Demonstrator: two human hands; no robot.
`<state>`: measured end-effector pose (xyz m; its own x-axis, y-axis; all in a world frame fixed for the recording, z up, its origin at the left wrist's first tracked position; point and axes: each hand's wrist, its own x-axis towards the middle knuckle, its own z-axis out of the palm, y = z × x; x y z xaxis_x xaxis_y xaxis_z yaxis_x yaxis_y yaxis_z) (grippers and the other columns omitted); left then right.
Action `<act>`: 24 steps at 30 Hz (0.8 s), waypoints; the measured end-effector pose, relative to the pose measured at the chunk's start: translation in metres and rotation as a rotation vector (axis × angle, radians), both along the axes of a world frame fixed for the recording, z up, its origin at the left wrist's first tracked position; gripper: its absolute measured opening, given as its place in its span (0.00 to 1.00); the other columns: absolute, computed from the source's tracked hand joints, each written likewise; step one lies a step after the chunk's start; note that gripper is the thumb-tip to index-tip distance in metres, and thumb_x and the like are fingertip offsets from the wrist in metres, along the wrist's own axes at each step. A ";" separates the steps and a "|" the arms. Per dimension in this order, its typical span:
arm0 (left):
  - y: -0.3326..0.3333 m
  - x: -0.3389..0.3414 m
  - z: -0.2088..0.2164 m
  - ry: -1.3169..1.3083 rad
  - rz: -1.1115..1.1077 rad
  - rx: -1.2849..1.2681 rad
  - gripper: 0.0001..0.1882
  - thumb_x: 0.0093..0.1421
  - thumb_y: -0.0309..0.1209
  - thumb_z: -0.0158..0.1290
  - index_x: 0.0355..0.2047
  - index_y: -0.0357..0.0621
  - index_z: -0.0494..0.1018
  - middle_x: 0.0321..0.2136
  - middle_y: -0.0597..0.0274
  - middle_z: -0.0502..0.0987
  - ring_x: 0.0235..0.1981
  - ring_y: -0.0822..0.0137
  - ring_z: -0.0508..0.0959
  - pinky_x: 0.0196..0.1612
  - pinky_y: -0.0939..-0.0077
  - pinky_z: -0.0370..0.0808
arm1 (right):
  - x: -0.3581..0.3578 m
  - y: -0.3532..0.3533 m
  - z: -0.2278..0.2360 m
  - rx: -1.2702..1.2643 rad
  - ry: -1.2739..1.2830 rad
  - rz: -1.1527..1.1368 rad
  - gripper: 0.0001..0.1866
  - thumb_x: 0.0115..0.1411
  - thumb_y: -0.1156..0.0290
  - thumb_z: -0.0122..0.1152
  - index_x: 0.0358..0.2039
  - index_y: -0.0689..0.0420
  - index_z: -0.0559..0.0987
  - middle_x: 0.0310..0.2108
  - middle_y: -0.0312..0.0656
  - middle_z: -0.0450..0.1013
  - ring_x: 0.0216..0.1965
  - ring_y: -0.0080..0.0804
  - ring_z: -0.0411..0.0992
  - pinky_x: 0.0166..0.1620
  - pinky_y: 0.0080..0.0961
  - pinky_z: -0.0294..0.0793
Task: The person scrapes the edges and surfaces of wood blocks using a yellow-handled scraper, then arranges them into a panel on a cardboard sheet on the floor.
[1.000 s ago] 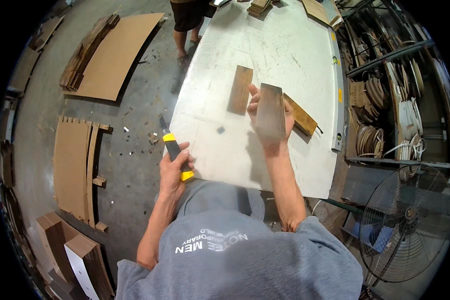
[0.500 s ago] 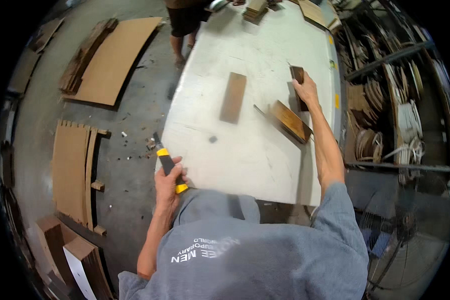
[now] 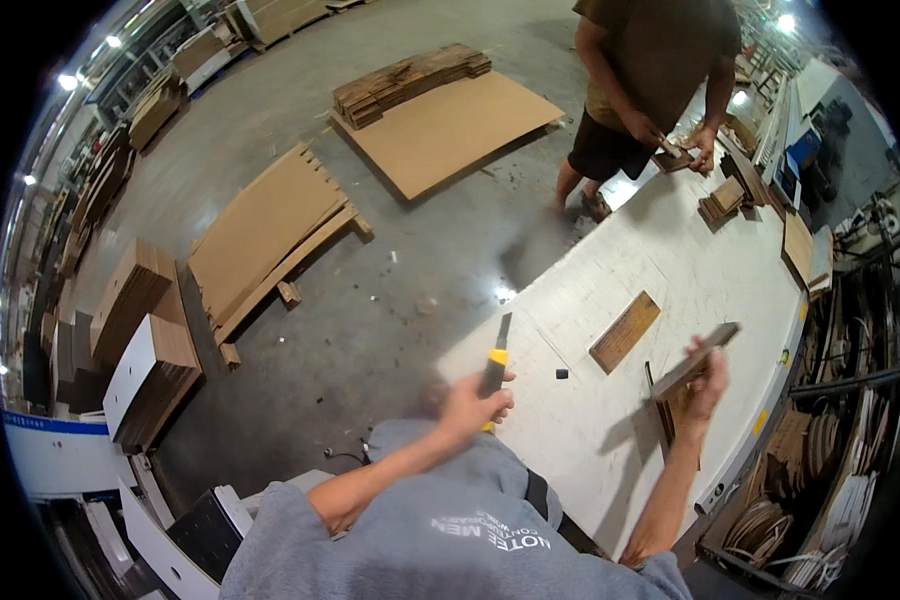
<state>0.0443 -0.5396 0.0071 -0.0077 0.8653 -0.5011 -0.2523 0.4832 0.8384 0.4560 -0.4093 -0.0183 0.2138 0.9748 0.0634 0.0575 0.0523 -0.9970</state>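
My left hand [image 3: 478,404] is closed round the handle of a utility knife [image 3: 492,375], black with yellow bands, its thin dark blade pointing away over the table's near left edge. In my right hand [image 3: 705,385] is a small wooden board [image 3: 698,360], raised above the table and gripped along its side. Below that hand another dark wooden piece [image 3: 663,412], partly hidden by it, rests on the white tabletop [image 3: 560,450]. A brown wooden board [image 3: 625,332] lies flat further in, and a small black piece [image 3: 562,374] sits nearer to me.
Across the table a person [image 3: 660,70] handles a wooden piece [image 3: 674,158], beside a small stack of boards [image 3: 722,202]. On the floor to the left are cardboard sheets [image 3: 460,135] and bundled planks [image 3: 410,85]. A rack of coiled strips [image 3: 820,440] borders the table's right side.
The view has swung to the left and up, bringing more of the floor and the other person into sight. My right hand has lifted its board; the knife stays in my left.
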 end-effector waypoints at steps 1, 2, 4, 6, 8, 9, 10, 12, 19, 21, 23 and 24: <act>0.001 0.003 0.003 0.022 -0.008 -0.005 0.18 0.59 0.27 0.58 0.50 0.37 0.76 0.28 0.65 0.77 0.26 0.75 0.75 0.30 0.76 0.74 | -0.032 -0.013 -0.003 -0.023 -0.076 0.029 0.31 0.62 0.65 0.62 0.63 0.65 0.70 0.59 0.52 0.72 0.58 0.45 0.73 0.60 0.45 0.71; 0.001 0.002 0.001 0.040 -0.006 0.010 0.18 0.59 0.27 0.58 0.50 0.37 0.76 0.27 0.65 0.77 0.25 0.75 0.75 0.29 0.77 0.74 | -0.065 -0.025 -0.004 -0.041 -0.153 0.056 0.31 0.61 0.65 0.62 0.63 0.65 0.71 0.57 0.52 0.73 0.56 0.44 0.74 0.59 0.44 0.72; -0.002 0.008 -0.012 0.026 -0.063 0.023 0.18 0.59 0.27 0.58 0.50 0.38 0.76 0.26 0.66 0.76 0.24 0.76 0.74 0.28 0.77 0.73 | -0.099 -0.029 0.019 -0.046 -0.334 -0.071 0.32 0.60 0.64 0.64 0.62 0.66 0.71 0.53 0.53 0.76 0.53 0.43 0.75 0.57 0.39 0.73; -0.013 -0.002 -0.018 0.074 -0.040 0.040 0.18 0.59 0.25 0.58 0.50 0.35 0.75 0.25 0.65 0.76 0.23 0.75 0.74 0.27 0.78 0.72 | -0.087 -0.003 0.030 0.068 -0.443 -0.146 0.32 0.58 0.64 0.65 0.61 0.66 0.71 0.51 0.54 0.77 0.51 0.44 0.76 0.55 0.36 0.74; -0.024 -0.015 -0.020 0.014 -0.001 -0.022 0.20 0.61 0.25 0.57 0.52 0.32 0.72 0.25 0.62 0.76 0.24 0.72 0.77 0.28 0.75 0.77 | -0.057 0.039 0.059 0.096 -0.606 -0.192 0.31 0.57 0.62 0.64 0.58 0.64 0.73 0.48 0.57 0.78 0.49 0.47 0.77 0.52 0.38 0.74; -0.024 -0.011 -0.023 0.015 0.047 -0.025 0.16 0.61 0.22 0.55 0.50 0.32 0.73 0.27 0.61 0.77 0.22 0.72 0.75 0.26 0.76 0.75 | -0.021 0.061 0.055 0.136 -0.735 -0.214 0.29 0.55 0.61 0.64 0.55 0.63 0.75 0.45 0.59 0.77 0.47 0.53 0.76 0.51 0.41 0.74; -0.025 -0.012 -0.025 -0.022 0.053 -0.027 0.17 0.61 0.22 0.56 0.51 0.31 0.73 0.27 0.60 0.77 0.22 0.72 0.76 0.26 0.76 0.75 | 0.012 0.080 0.050 0.064 -0.880 -0.184 0.29 0.54 0.61 0.64 0.55 0.63 0.74 0.44 0.60 0.77 0.47 0.57 0.75 0.51 0.44 0.74; -0.027 -0.014 -0.026 -0.053 0.064 -0.038 0.18 0.61 0.22 0.56 0.51 0.30 0.73 0.27 0.60 0.77 0.23 0.72 0.76 0.27 0.76 0.75 | 0.060 0.101 0.034 -0.076 -1.059 -0.112 0.32 0.53 0.60 0.62 0.57 0.62 0.72 0.45 0.61 0.76 0.48 0.57 0.75 0.54 0.45 0.74; -0.026 -0.020 -0.020 0.001 0.079 -0.080 0.19 0.63 0.24 0.57 0.54 0.33 0.72 0.28 0.60 0.77 0.25 0.73 0.76 0.29 0.78 0.77 | 0.102 0.077 -0.031 -0.443 -1.191 -0.008 0.44 0.50 0.53 0.64 0.66 0.59 0.66 0.57 0.63 0.70 0.62 0.56 0.64 0.63 0.49 0.66; -0.027 -0.034 -0.021 0.040 0.087 -0.094 0.19 0.63 0.24 0.57 0.54 0.33 0.72 0.28 0.60 0.77 0.25 0.73 0.76 0.29 0.78 0.77 | 0.063 0.049 -0.020 -0.254 -1.064 -0.159 0.44 0.51 0.51 0.64 0.66 0.56 0.66 0.58 0.57 0.70 0.62 0.53 0.64 0.62 0.47 0.68; -0.020 -0.032 -0.018 0.039 0.051 -0.101 0.19 0.63 0.25 0.57 0.54 0.34 0.72 0.29 0.61 0.77 0.26 0.73 0.76 0.29 0.78 0.77 | 0.053 -0.001 -0.003 -0.134 -1.191 0.086 0.44 0.50 0.49 0.66 0.65 0.56 0.67 0.56 0.56 0.71 0.61 0.52 0.65 0.62 0.46 0.68; -0.016 -0.027 -0.015 0.027 0.031 -0.098 0.19 0.63 0.25 0.57 0.54 0.33 0.73 0.29 0.60 0.77 0.25 0.73 0.76 0.29 0.78 0.77 | 0.050 -0.026 0.006 -0.075 -1.254 0.208 0.44 0.49 0.49 0.67 0.65 0.56 0.67 0.55 0.55 0.71 0.60 0.52 0.66 0.62 0.45 0.68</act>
<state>0.0172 -0.5558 -0.0082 -0.0486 0.8111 -0.5829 -0.2463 0.5559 0.7939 0.5060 -0.4354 -0.0121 -0.1094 0.9925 0.0537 0.9565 0.1198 -0.2661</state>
